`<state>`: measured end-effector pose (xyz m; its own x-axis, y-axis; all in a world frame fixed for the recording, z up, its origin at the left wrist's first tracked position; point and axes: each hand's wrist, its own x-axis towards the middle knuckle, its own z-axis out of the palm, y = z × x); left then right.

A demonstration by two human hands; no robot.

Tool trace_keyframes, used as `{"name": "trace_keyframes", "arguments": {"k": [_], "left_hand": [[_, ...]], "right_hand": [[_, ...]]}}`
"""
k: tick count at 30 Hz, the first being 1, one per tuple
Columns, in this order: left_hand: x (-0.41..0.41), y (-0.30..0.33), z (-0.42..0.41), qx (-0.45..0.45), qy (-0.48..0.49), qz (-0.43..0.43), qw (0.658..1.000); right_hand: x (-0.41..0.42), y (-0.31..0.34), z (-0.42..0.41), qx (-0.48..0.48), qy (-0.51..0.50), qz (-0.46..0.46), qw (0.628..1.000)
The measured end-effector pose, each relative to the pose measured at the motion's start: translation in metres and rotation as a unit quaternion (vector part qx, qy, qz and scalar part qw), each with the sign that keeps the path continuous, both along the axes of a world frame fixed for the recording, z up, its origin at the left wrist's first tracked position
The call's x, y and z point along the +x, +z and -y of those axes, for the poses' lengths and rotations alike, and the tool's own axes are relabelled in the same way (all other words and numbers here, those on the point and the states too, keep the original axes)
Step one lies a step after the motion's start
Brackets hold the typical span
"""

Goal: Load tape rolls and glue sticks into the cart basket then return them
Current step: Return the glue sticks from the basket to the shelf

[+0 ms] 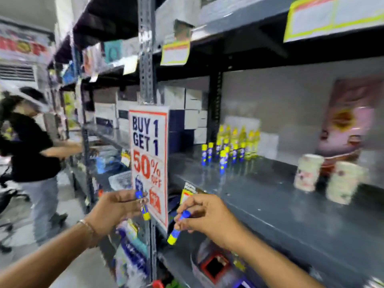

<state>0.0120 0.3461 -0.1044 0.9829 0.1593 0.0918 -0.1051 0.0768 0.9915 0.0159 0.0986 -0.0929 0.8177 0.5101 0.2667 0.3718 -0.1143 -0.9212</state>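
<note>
My left hand (116,206) pinches a blue-and-yellow glue stick (143,208), held almost upright in front of a sale sign. My right hand (204,218) grips a second glue stick (178,228), tilted with its yellow end down, just below the front edge of the grey shelf (259,196). Further back on that shelf stand several more glue sticks (223,154) in a cluster, with taller yellow glue bottles (239,140) behind them. No tape rolls or cart basket can be made out.
A "BUY 1 GET 1 50% OFF" sign (148,154) hangs on the shelf upright between my hands. Two pale cups (324,175) stand at the shelf's right. Packaged goods fill the lower shelf (214,267). A person in black (31,154) works at the left.
</note>
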Motion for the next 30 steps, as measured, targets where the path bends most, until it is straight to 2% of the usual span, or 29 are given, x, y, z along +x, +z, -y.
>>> {"name": "trace_keyframes", "arguments": {"k": [2,7,11,14,17,23,27,30], "left_hand": [[0.014,0.031,0.014,0.001,-0.031,0.015,0.999],[0.030,0.089,0.042,0.086,-0.092,0.057,0.990],[0.034,0.116,0.057,0.146,-0.073,0.117,0.980],[0.036,0.129,0.067,0.071,-0.076,0.123,0.987],[0.038,0.134,0.077,0.007,-0.102,0.103,0.989],[0.059,0.115,0.096,0.001,-0.097,0.054,0.994],[0.086,0.093,0.110,0.061,-0.069,0.057,0.994],[0.107,0.079,0.116,0.132,-0.047,0.071,0.988]], "right_hand": [[-0.011,0.019,0.003,0.007,-0.022,0.032,0.999],[-0.027,0.057,0.014,0.053,-0.073,0.067,0.994],[-0.021,0.082,0.028,0.058,-0.182,0.100,0.977],[-0.010,0.094,0.038,0.007,-0.216,0.100,0.971],[0.002,0.099,0.046,-0.042,-0.240,0.111,0.964],[0.042,0.094,0.048,0.015,-0.331,0.045,0.943],[0.075,0.081,0.044,-0.041,-0.372,0.023,0.927],[0.095,0.072,0.038,-0.099,-0.396,0.050,0.912]]}}
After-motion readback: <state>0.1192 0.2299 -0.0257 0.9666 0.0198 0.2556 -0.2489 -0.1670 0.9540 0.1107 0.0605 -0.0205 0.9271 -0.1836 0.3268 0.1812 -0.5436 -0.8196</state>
